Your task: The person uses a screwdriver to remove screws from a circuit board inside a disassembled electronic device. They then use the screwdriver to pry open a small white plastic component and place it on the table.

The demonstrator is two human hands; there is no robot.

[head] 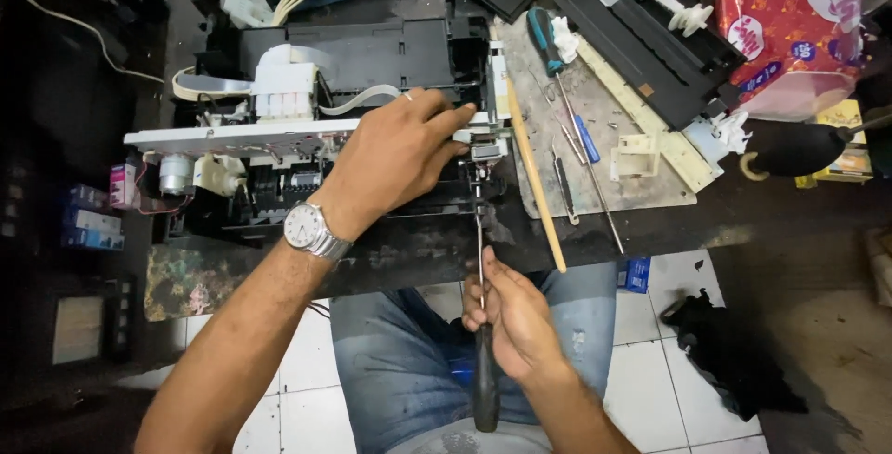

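at centre frame, the left hand, a wristwatch on its wrist, lies flat with fingers spread on the stripped printer chassis; below it, the right hand is closed around a long screwdriver, tip at the chassis's right end. a teal-handled screwdriver and wooden stick lie on the board at right.

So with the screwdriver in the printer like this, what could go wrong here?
The long screwdriver is held far back by the right hand, so its tip might slip off. The left hand steadying the opened printer lies near that tip. Loose screws on the board could roll away.
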